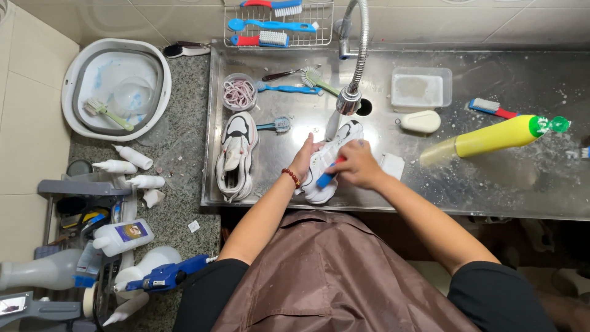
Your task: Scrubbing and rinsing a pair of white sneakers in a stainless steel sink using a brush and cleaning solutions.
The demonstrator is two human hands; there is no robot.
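A person's left hand (305,155) steadied a white sneaker (332,161) near the steel sink's (491,178) front edge, under the faucet (351,92) — right-hand fingers (350,161) clamped on a blue-and-red brush (327,176). Scrubbing looked midway — its mate (236,154) lay waiting at the sink's left end, beside a granite counter (184,203) and tiled wall.

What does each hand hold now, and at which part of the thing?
The right hand holds a blue and red brush by its handle, over the white shoe. The left hand steadies that shoe at its side, near the middle.
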